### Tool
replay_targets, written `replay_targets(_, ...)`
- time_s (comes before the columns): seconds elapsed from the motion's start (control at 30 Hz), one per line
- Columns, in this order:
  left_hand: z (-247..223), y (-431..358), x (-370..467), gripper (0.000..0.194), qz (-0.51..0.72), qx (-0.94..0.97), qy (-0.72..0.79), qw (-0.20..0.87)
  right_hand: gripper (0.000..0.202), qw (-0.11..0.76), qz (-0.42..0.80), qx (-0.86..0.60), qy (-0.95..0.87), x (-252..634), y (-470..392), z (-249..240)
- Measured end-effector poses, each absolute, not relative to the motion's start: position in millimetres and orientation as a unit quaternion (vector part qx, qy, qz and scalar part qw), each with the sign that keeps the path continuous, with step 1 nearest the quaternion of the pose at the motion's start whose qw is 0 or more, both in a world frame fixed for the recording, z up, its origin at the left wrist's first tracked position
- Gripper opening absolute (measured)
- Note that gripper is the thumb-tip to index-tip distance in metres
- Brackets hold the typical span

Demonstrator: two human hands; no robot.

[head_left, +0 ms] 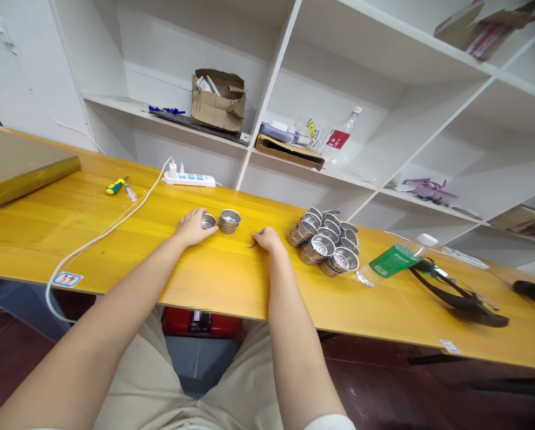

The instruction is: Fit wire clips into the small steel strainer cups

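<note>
My left hand (192,229) is curled around the side of a small perforated metal cup (208,221) standing on the yellow table. Just right of it stands a short stack of similar metal cups (229,221), touched by neither hand. My right hand (268,238) is closed in a pinch low over the tabletop. From its fingertips a thin, dark curved piece (250,246) sticks out to the left, too small to identify. Farther right, several stacks of perforated metal cups (327,239) are grouped close together.
A green-labelled bottle (395,260) lies tilted beside the grouped cups, near a black strap-like object (459,295). On the left are a screwdriver (116,186), a white cable (101,237) and a power strip (189,178). White shelves (339,65) rise behind the table.
</note>
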State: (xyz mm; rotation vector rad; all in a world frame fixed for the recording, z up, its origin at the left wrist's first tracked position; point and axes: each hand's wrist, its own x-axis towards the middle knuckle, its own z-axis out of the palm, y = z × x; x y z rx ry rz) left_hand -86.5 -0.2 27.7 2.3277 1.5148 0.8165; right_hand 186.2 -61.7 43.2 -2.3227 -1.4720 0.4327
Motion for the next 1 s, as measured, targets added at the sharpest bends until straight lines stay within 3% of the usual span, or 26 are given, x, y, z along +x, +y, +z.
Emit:
replay_targets(0.23,24.3,4.6,-91.0,0.074,0.293,0.8,0.498,0.163,0.029,0.375,0.331,-0.745,-0.441,196.2,-71.2,48.8)
replay_targets(0.57,26.6,3.8,-89.7,0.071,0.287,0.798,0.503,0.163,0.01,0.459,0.375,-0.695,-0.407,195.9,-70.8,47.9)
replay_targets(1.0,27.7,2.5,-89.2,0.071,0.283,0.799,0.505,0.159,0.022,0.436,0.314,-0.738,-0.409,192.2,-62.6,41.5)
